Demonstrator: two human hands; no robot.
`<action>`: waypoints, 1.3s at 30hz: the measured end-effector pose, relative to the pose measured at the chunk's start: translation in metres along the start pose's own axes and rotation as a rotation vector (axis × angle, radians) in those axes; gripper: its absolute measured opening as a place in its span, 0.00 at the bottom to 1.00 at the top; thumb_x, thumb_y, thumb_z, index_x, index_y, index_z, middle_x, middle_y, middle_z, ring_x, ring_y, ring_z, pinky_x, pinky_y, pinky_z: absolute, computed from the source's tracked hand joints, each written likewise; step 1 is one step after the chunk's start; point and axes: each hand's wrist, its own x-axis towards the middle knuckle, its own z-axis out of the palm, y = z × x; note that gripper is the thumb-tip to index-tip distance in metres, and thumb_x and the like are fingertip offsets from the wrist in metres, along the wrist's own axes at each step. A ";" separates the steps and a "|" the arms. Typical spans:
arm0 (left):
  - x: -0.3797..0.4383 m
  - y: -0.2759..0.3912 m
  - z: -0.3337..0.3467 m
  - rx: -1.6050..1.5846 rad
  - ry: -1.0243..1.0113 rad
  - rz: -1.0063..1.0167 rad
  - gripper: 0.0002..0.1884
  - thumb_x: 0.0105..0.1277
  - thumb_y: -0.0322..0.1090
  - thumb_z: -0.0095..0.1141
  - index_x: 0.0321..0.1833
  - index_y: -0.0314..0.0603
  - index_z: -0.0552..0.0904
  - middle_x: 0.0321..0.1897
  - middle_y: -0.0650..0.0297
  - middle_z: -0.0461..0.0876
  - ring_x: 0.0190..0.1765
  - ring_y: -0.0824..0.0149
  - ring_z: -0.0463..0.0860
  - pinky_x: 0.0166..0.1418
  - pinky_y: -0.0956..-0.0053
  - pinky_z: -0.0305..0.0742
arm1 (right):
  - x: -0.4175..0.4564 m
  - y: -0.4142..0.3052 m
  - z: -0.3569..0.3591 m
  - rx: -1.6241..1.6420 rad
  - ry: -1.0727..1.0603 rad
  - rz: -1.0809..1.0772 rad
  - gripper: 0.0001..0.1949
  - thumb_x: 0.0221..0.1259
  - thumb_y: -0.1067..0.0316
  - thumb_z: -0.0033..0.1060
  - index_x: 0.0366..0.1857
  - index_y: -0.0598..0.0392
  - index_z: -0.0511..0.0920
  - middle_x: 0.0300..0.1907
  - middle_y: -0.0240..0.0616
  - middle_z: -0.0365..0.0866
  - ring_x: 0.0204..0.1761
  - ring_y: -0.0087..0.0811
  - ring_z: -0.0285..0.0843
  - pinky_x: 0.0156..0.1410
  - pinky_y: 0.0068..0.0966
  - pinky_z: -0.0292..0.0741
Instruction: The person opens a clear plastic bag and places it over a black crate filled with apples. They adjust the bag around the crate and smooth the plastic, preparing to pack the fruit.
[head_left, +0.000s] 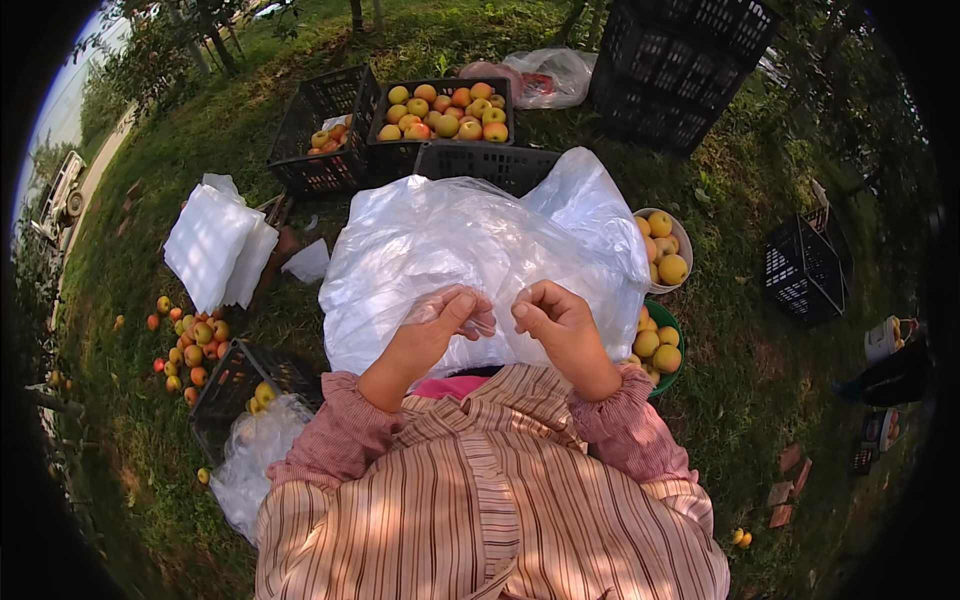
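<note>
A large clear plastic bag (420, 247) lies bunched in front of me, across my lap, over a black plastic crate (487, 166). My left hand (450, 311) is above its near side, with thin clear film around the bent fingers and the thumb pressed against them. Level with it and a short gap away, my right hand (551, 311) has its thumb and forefinger pinched together. Whether film is caught between those fingertips is too fine to tell. What is under the plastic is mostly hidden.
Apples fill a black crate (375, 140) ahead, a white bucket (688, 255) and a green bucket (682, 334) at right. White foam sheets (214, 244) are stacked at left, near apples (196, 341) on the grass. A tipped crate (214, 397) lies left; tall stacked crates (675, 75) stand ahead right.
</note>
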 end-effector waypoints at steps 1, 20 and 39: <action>0.001 -0.002 -0.004 0.007 0.007 -0.003 0.18 0.76 0.46 0.46 0.45 0.36 0.79 0.34 0.61 0.83 0.38 0.68 0.83 0.44 0.75 0.76 | 0.004 -0.003 -0.001 -0.003 0.062 -0.080 0.10 0.69 0.62 0.57 0.41 0.58 0.76 0.33 0.30 0.79 0.36 0.18 0.76 0.40 0.17 0.73; 0.002 0.022 -0.053 0.208 0.057 0.193 0.22 0.77 0.49 0.41 0.32 0.39 0.75 0.23 0.63 0.78 0.29 0.71 0.78 0.35 0.79 0.71 | 0.070 -0.091 -0.087 0.108 0.190 -0.197 0.09 0.71 0.61 0.56 0.35 0.55 0.77 0.19 0.21 0.65 0.18 0.12 0.56 0.22 0.13 0.54; 0.012 -0.028 0.007 -0.026 -0.061 0.012 0.08 0.70 0.33 0.54 0.41 0.34 0.80 0.28 0.64 0.79 0.33 0.72 0.78 0.43 0.76 0.75 | 0.074 -0.084 -0.095 0.167 0.426 -0.388 0.09 0.71 0.60 0.56 0.36 0.54 0.76 0.21 0.21 0.65 0.20 0.12 0.55 0.22 0.13 0.53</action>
